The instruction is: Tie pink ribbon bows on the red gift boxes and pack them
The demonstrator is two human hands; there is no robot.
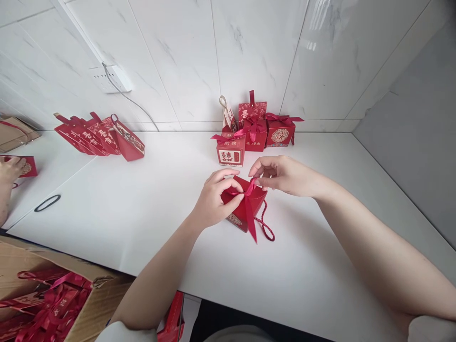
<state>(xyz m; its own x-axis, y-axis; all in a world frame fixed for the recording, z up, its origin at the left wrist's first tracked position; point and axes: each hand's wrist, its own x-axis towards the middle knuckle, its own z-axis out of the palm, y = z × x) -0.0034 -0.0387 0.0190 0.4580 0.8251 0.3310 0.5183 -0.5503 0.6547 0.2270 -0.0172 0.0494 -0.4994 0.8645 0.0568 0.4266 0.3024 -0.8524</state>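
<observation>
A small red gift box (pixel 239 214) with a gold pattern on its side sits on the white table, between my two hands. Red satin ribbon (pixel 251 214) crosses its top, one tail hanging down the near side. My left hand (pixel 218 195) pinches the ribbon at the left of the crossing, thumb and finger together. On the right, my right hand (pixel 272 175) has its thumb and fingertips closed on a ribbon loop at the far side of the box top. A twisted red cord handle (pixel 268 232) lies on the table beside the box.
Finished-looking red boxes with bows (pixel 255 135) stand by the tiled wall. Several red boxes (pixel 96 136) lean in a row at the left. A black ring (pixel 47 203) lies nearby. Another person's hand (pixel 12 168) touches a red box. A cardboard carton (pixel 101 285) holds red ribboned boxes.
</observation>
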